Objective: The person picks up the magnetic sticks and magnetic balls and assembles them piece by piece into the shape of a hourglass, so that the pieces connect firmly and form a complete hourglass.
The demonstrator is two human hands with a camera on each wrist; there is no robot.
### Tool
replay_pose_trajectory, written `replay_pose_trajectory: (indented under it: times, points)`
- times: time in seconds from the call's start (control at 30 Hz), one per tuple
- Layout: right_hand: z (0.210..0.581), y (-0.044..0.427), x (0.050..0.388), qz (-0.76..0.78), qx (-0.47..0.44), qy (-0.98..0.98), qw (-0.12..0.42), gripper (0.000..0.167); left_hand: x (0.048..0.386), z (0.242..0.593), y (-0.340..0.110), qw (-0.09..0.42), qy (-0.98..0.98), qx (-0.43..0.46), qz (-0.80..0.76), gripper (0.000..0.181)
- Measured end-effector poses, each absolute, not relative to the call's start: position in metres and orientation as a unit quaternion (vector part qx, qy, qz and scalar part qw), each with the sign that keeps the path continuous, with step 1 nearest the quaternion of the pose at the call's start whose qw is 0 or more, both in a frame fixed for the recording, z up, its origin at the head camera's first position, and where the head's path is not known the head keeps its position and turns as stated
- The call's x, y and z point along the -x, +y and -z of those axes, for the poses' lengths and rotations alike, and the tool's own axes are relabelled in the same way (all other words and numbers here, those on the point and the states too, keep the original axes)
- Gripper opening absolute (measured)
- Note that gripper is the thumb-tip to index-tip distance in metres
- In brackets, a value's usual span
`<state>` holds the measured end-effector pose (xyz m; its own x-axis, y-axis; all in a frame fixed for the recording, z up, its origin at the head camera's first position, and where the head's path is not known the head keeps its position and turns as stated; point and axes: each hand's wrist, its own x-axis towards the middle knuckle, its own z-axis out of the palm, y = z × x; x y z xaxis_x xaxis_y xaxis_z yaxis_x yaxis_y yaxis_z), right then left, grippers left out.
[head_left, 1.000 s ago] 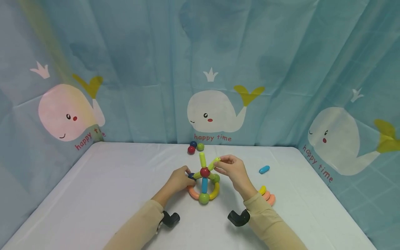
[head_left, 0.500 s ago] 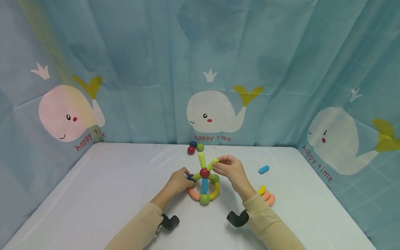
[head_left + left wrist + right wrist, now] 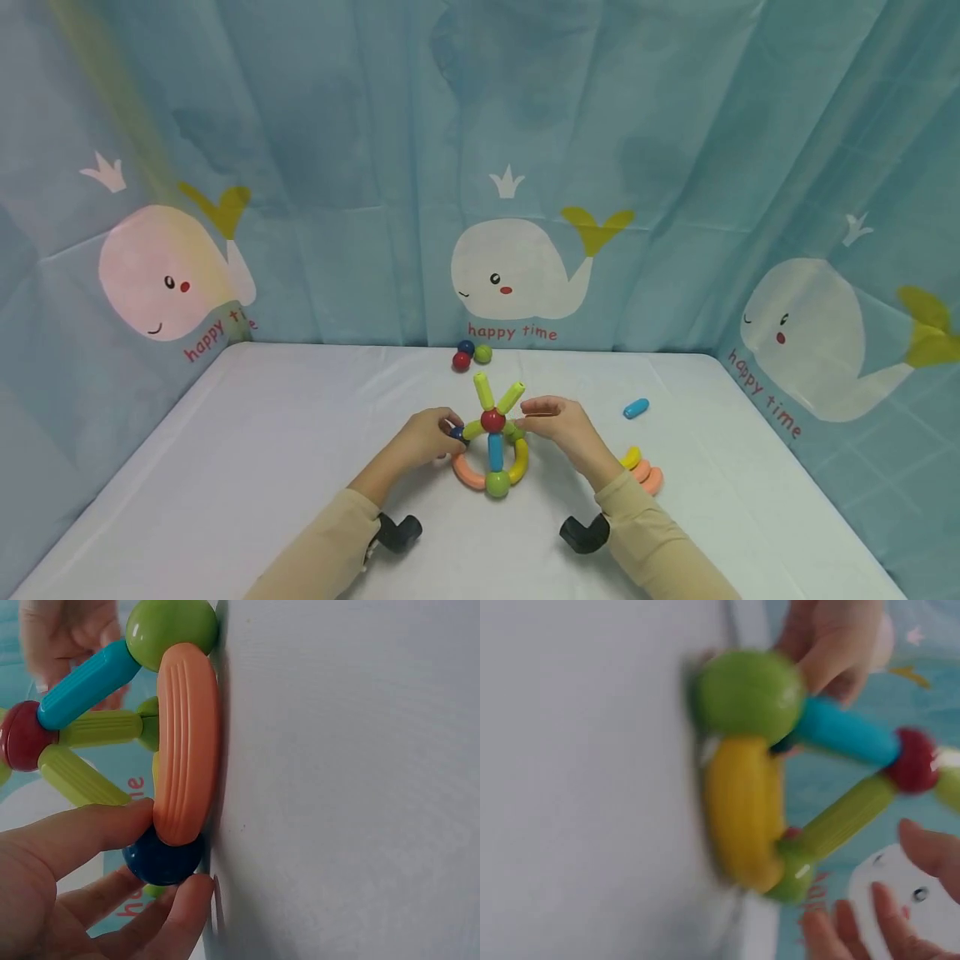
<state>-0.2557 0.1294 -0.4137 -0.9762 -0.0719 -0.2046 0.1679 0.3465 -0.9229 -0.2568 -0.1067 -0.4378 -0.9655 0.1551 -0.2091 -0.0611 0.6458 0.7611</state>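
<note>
Broadly, a white tabletop (image 3: 262,467) spans the lower part of the head view, its far edge set against a teal curtain (image 3: 360,250) that closes off the back and both sides; the curtain hangs in soft folds and bears three printed whales (image 3: 517,283) with yellow tails, white crowns (image 3: 507,182) above them and red "happy time" lettering (image 3: 512,332) below.

Near the middle of the tabletop stands a toy ball-and-rod frame (image 3: 496,452); its ring base joins orange and yellow arcs with balls, a blue rod (image 3: 88,685) and lime rods slope up to a red ball (image 3: 492,421), and two more lime rods (image 3: 512,398) splay upward from that; the left hand (image 3: 426,435) pinches the frame's navy ball (image 3: 163,856) between thumb and fingers; the right hand (image 3: 561,423) has its fingers spread and released, beside the frame's right side, with gaps between fingertips and rods in the right wrist view.

Elsewhere on the tabletop, three loose balls (image 3: 461,362), navy, red and green, cluster near the far edge; a loose blue rod (image 3: 636,408) lies to the right; loose yellow and orange arcs (image 3: 641,471) sit beside the right forearm; beige sleeves (image 3: 322,550) cover both forearms; the right wrist view is blurred.
</note>
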Motion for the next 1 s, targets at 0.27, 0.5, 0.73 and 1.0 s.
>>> replay_pose_trajectory:
  times: [0.27, 0.5, 0.73, 1.0]
  points:
    - [0.43, 0.138, 0.266, 0.529, -0.025, 0.83, 0.174, 0.042, 0.256, 0.438, -0.108, 0.141, 0.895, -0.023, -0.423, 0.034]
    - [0.431, 0.139, 0.27, 0.546, -0.02, 0.823, 0.155, 0.042, 0.266, 0.428, -0.115, 0.184, 0.876, -0.036, -0.445, 0.045]
    - [0.42, 0.139, 0.265, 0.608, -0.015, 0.785, 0.118, 0.041, 0.323, 0.43, -0.129, 0.063, 0.855, 0.017, -0.514, 0.052]
    - [0.411, 0.13, 0.252, 0.645, 0.021, 0.756, 0.114, 0.048, 0.369, 0.443, -0.125, 0.017, 0.865, 0.015, -0.502, 0.046]
